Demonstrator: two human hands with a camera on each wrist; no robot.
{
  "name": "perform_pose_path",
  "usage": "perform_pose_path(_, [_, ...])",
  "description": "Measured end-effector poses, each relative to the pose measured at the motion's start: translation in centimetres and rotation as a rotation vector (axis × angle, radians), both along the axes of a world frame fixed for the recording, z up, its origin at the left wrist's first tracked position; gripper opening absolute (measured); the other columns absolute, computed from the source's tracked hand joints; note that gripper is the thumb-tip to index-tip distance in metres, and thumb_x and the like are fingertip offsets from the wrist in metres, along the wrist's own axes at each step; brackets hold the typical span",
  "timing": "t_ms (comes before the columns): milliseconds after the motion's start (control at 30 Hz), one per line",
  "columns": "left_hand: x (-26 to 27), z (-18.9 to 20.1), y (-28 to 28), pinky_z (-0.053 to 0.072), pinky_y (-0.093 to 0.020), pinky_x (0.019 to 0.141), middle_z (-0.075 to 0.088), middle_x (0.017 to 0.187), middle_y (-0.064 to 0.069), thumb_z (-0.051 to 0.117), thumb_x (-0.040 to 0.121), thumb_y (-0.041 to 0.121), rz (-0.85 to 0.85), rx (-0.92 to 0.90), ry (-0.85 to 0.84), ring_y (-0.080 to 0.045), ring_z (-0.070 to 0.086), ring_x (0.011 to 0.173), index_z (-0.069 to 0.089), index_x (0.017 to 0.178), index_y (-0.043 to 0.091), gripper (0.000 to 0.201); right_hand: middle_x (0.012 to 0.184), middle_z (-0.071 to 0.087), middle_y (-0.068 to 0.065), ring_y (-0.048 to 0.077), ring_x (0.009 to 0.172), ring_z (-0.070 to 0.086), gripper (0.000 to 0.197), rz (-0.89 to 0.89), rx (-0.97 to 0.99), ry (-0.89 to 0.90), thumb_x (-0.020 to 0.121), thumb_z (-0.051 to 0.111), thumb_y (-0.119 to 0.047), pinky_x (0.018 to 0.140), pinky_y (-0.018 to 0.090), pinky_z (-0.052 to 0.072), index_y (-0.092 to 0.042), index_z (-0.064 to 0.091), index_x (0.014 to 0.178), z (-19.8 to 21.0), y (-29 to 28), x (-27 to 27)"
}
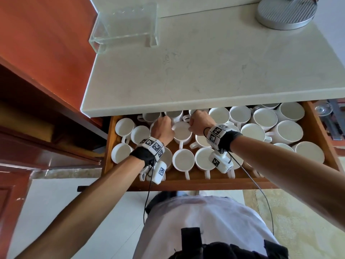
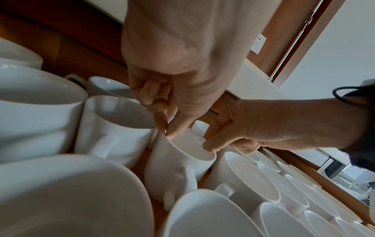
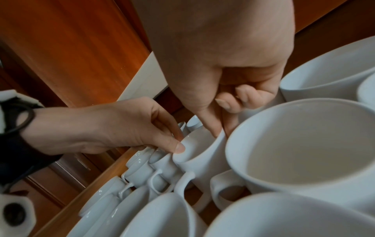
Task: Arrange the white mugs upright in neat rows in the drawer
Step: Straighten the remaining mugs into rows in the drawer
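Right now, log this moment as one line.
left hand: pinches held mug rim | right hand: pinches opposite rim | mug: upright, mid-drawer | rows: uneven

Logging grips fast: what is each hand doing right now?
Left hand: pinches the rim of the white mug, thumb and finger.
Right hand: pinches the opposite rim of the same mug.

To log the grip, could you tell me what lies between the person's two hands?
One upright white mug, pinched at opposite rim edges by the left hand and right hand; clearest in both wrist views.
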State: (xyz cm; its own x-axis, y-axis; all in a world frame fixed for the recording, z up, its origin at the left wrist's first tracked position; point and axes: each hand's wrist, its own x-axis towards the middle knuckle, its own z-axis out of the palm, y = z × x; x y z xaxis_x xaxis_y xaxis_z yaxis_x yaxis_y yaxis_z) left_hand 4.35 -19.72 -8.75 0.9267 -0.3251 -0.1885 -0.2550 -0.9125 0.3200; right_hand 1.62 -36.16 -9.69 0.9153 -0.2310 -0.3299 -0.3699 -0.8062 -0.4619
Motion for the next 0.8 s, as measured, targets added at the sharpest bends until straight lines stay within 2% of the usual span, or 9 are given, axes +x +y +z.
perform_pose_path(33, [0.1,-0.1,0.1,0.061,-0.043,0.069,0.072,0.086,-0.012,0.071,0.083,0.006,-0.013,0.000,-0.010,-0.034,0.070,0.082,0.071,0.081,0.008,0.003,0.093,0.068,0.006,0.027,0.085,0.066,0.012,0.007,-0.005,0.003,0.079,0.071,-0.011,0.071,0.032,0.057,-0.012,0.071,0.090,0.0,0.1,0.0])
perform_pose_path(133, [0.4,-0.3,0.1,0.061,-0.043,0.071,0.073,0.094,-0.010,0.071,0.083,0.004,-0.055,-0.025,-0.035,-0.031,0.070,0.085,0.072,0.098,0.011,0.016,0.094,0.068,0.006,0.027,0.087,0.066,0.011,0.030,-0.007,0.014,0.079,0.070,-0.015,0.070,0.030,0.054,-0.015,0.072,0.090,0.0,0.4,0.0])
perform_pose_path(200, [0.7,-0.1,0.2,0.061,-0.043,0.072,0.073,0.100,-0.010,0.072,0.084,0.007,-0.071,-0.013,-0.027,-0.031,0.070,0.087,0.073,0.103,0.010,0.019,0.095,0.068,0.006,0.028,0.087,0.067,0.012,0.037,-0.013,0.023,0.079,0.069,-0.016,0.072,0.032,0.056,-0.016,0.071,0.091,0.1,0.7,0.0])
perform_pose_path(333, [1.9,-0.2,0.4,0.061,-0.043,0.074,0.072,0.105,-0.008,0.073,0.084,0.009,-0.091,0.009,0.002,-0.032,0.070,0.092,0.075,0.100,0.013,0.016,0.097,0.066,0.005,0.027,0.089,0.066,0.013,0.066,-0.044,0.021,0.082,0.068,-0.013,0.076,0.033,0.057,-0.018,0.072,0.094,0.4,1.0,0.0])
perform_pose_path(533, [3.0,-1.1,0.9,0.062,-0.042,0.076,0.074,0.098,-0.005,0.076,0.084,0.012,-0.154,-0.003,0.028,-0.025,0.070,0.090,0.078,0.090,0.016,0.008,0.095,0.066,0.002,0.023,0.082,0.063,0.012,0.042,-0.049,0.036,0.081,0.071,-0.013,0.065,0.028,0.047,-0.021,0.070,0.090,0.8,1.2,-0.1])
perform_pose_path(800, [3.5,-1.0,1.6,0.062,-0.041,0.073,0.074,0.089,-0.004,0.073,0.086,0.015,-0.247,0.010,0.052,-0.024,0.071,0.084,0.077,0.085,0.015,0.004,0.097,0.067,0.005,0.026,0.087,0.066,0.015,0.050,-0.100,0.064,0.083,0.069,-0.010,0.066,0.030,0.051,-0.015,0.071,0.096,1.5,1.8,-0.1])
